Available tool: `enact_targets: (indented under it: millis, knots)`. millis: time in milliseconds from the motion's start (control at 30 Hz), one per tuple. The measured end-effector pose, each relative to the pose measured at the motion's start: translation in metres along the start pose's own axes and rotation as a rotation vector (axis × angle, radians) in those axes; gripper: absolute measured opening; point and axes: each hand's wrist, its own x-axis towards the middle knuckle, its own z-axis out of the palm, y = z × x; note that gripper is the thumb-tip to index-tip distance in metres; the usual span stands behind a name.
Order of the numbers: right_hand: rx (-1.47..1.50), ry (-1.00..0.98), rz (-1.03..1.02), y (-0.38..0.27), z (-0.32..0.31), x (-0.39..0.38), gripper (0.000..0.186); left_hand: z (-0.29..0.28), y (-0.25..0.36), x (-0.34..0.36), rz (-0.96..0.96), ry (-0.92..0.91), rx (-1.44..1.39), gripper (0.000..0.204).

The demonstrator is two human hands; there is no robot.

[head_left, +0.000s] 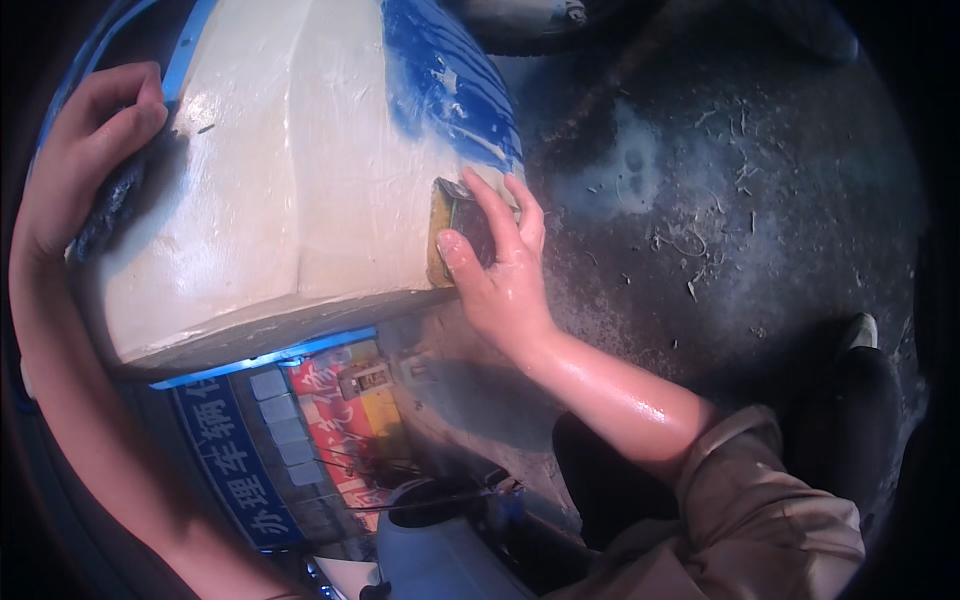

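Observation:
A curved vehicle body panel (250,170) fills the upper left, coated in wet-looking cream filler, with blue paint (440,75) showing at its top right. My right hand (500,260) presses a sanding block (438,240) with a yellowish side against the panel's right edge. A thin dark sheet, seemingly sandpaper, sticks out by my fingers. At the panel's left side my left hand (85,150) is closed, thumb against curled fingers. A dark, fuzzy, rag-like bundle (112,210) shows under its palm, against the panel; my grip on it is partly hidden.
Dark, wet floor (690,220) with scattered light scraps lies to the right. A tyre (520,30) stands at the top. Below the panel are a blue sign (240,470), a red and yellow banner (345,430) and a pale rounded vehicle part (440,560). My bent legs are lower right.

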Motion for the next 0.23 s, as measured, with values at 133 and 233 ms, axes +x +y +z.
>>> enact_targets:
  millis: [133, 233]
  knots:
    - [0.141, -0.063, 0.121, -0.0017, -0.0053, 0.0013, 0.063, 0.0030, 0.0007, -0.0016, 0.019, 0.031, -0.020, 0.039]
    - [0.047, -0.011, 0.114, 0.0024, -0.0040, -0.0017, 0.093, -0.0029, -0.0057, -0.0010, -0.024, 0.006, 0.004, 0.038]
